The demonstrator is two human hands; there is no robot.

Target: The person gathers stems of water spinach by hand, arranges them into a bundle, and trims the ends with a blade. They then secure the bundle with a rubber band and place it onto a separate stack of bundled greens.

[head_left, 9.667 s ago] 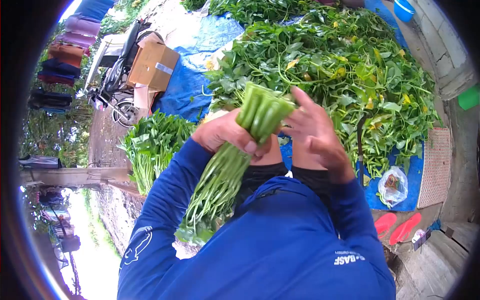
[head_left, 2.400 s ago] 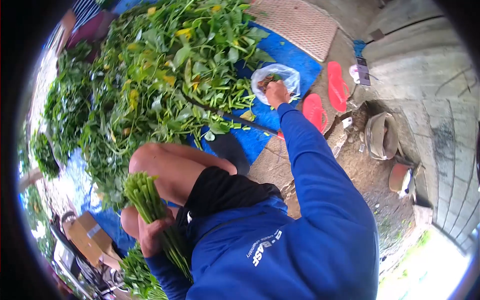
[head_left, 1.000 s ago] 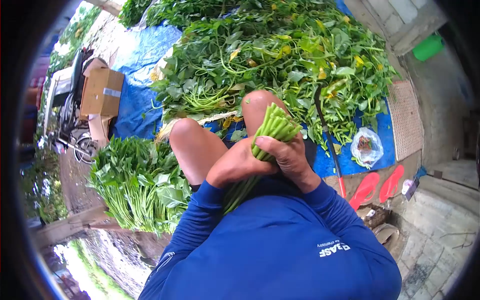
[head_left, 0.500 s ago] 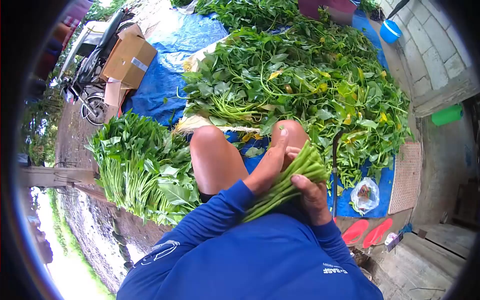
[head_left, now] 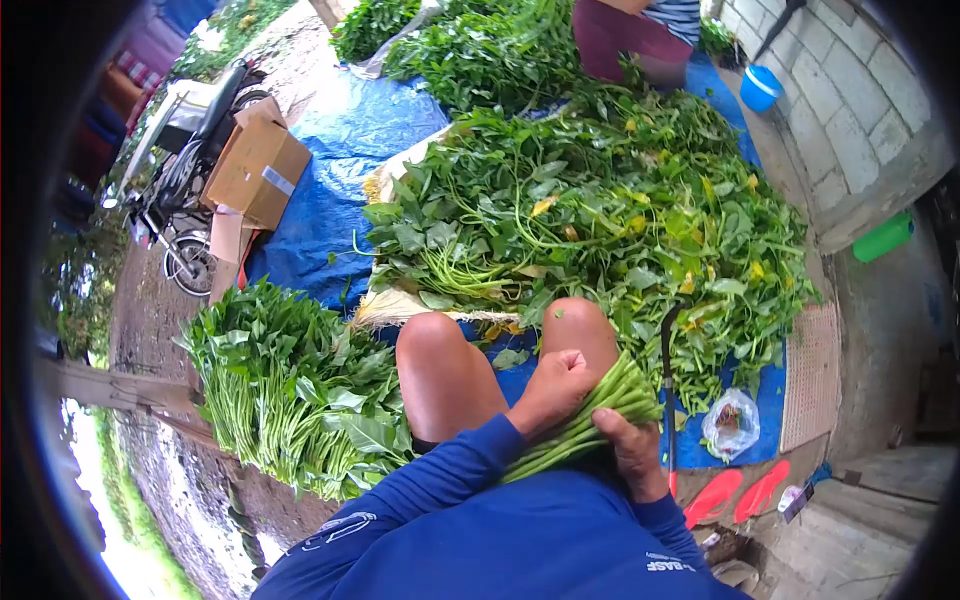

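Note:
A thick bundle of green vegetable stems (head_left: pixel 580 425) lies slanted across my lap, its cut ends up toward the right. My right hand (head_left: pixel 632 442) is wrapped around it near those ends, thumb on top. Against the bundle's left side my left hand (head_left: pixel 552 388) is closed, fingers curled and thumb pressed in; what it pinches, if anything, is hidden. The bundle's lower end disappears behind my sleeve and shirt. Left of my knees is a stack of similar leafy bundles (head_left: pixel 270 400). Ahead spreads a large heap of loose leafy greens (head_left: pixel 600 210).
Under the heap are a blue tarp (head_left: pixel 330 220) and a pale sack. A dark curved tool (head_left: pixel 668 350) stands beside my right hand. A plastic bag (head_left: pixel 731 424) and red slippers (head_left: pixel 760 491) are at right. Another person (head_left: pixel 630 45) sits behind the heap; a cardboard box (head_left: pixel 262 165) stands left.
My left hand has gone from a raised thumb to a closed fist beside the bundle. My right hand still grips the stems. The view has tilted up slightly, showing more of the other person.

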